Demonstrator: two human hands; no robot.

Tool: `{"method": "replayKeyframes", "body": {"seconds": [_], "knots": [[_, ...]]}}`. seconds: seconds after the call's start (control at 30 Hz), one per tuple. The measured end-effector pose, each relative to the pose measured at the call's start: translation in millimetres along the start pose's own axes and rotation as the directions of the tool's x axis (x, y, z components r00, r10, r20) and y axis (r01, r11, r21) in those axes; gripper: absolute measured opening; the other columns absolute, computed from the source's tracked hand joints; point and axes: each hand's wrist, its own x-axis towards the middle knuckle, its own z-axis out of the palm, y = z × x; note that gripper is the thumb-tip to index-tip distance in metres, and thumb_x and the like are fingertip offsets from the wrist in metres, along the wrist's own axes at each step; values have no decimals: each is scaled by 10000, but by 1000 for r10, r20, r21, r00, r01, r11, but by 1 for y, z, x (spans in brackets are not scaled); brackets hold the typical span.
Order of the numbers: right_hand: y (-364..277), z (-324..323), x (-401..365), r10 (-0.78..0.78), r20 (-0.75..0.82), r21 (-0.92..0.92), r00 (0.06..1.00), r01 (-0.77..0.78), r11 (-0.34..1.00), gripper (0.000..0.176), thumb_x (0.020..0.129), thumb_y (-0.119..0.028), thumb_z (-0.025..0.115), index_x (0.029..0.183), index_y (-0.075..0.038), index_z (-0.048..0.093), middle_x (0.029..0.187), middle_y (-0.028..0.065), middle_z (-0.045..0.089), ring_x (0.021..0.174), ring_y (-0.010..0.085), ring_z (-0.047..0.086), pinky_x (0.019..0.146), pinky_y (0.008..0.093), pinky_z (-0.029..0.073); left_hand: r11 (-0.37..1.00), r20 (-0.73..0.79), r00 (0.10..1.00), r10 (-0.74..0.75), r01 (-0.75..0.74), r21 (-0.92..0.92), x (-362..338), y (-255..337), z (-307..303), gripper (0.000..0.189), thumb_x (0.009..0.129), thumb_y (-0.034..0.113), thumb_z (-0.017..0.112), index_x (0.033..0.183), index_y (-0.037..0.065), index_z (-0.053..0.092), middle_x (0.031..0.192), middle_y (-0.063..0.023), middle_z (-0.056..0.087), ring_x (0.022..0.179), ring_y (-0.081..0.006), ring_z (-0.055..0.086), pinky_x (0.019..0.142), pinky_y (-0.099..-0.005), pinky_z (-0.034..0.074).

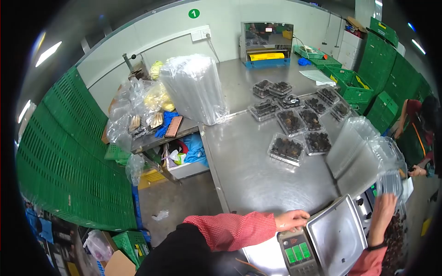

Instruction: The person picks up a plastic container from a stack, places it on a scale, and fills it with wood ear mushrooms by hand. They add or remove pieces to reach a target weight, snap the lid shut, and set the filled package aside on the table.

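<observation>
Since nested clear containers [389,184] are standing beside the scale [299,250], presumably for quick reach, the right hand [385,209] is meeting them at its twelve o'clock, its grip impossible to tell, while the pan [337,234] is lying at four o'clock from the left hand [291,221], whose fingers are resting loosely parted.
</observation>
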Motion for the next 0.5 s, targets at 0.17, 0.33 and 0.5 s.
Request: {"method": "replayKeyframes", "body": {"seconds": [0.17,0.33,0.5], "knots": [[-44,-38,-127,-56,59,113,997,49,992,170,750,31,680,887,-7,587,908,215,594,930,428,586,952,535,473,996,131,991,-13,1,85,-29,-9,49,442,1029,262,559,1448,159,465,1254,-24,605,1058,-122,586,911,-302,501],[-75,-89,-201,93,409,305,908,-232,924,342,724,-232,781,944,-35,607,944,154,545,945,353,551,920,494,472,989,264,957,-123,96,114,-51,-12,127,402,1038,157,518,1429,86,460,1252,-70,612,1072,-143,605,940,-315,513],[-28,-147,-277,415,235,219,879,-464,858,624,723,-365,821,1202,-34,597,999,129,530,958,328,528,875,442,454,948,345,892,-293,224,226,-37,-52,202,374,1034,120,510,1399,56,466,1252,-102,608,1068,-168,612,939,-331,522]]}}
